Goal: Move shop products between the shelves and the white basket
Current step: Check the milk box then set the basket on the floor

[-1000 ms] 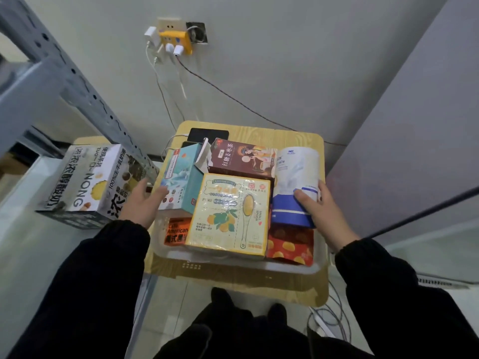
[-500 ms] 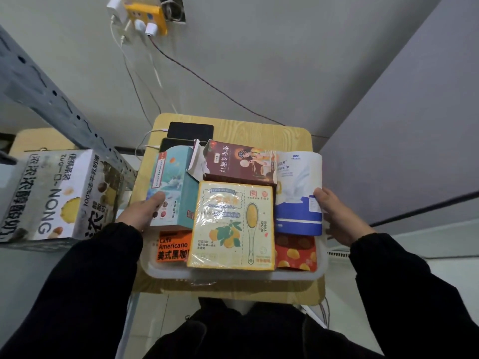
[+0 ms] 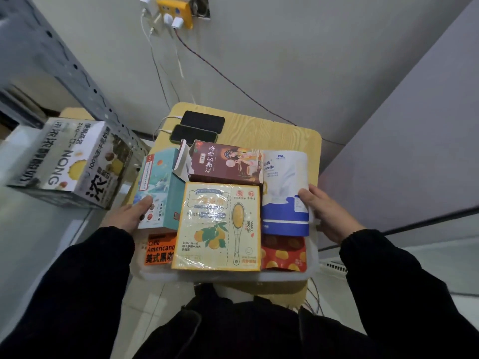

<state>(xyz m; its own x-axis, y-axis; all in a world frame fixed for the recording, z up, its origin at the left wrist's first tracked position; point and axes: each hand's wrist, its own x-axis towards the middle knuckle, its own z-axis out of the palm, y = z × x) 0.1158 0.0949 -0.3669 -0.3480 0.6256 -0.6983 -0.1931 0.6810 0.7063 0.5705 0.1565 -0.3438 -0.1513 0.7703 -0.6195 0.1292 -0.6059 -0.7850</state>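
Observation:
The white basket (image 3: 220,277) sits over a small wooden table, packed with products. In it are a teal box (image 3: 160,182), a yellow spoon-print box (image 3: 217,224), a maroon tea box (image 3: 225,161), a white-and-blue pack (image 3: 285,193), an orange Americano pack (image 3: 159,251) and a red pouch (image 3: 283,252). My left hand (image 3: 127,216) grips the basket's left side, thumb on the teal box. My right hand (image 3: 326,213) grips the right side, thumb against the white-and-blue pack.
A large black-and-white milk carton (image 3: 75,161) stands on the grey shelf at left, beside the perforated shelf post (image 3: 64,63). Two phones (image 3: 202,121) charge on the wooden table (image 3: 285,136) behind the basket, cables running up to a wall socket (image 3: 176,9).
My left hand has gone from the basket's left edge onto the teal box's side. The right hand has slid to the basket's right side. The basket sits nearer me, uncovering the second phone.

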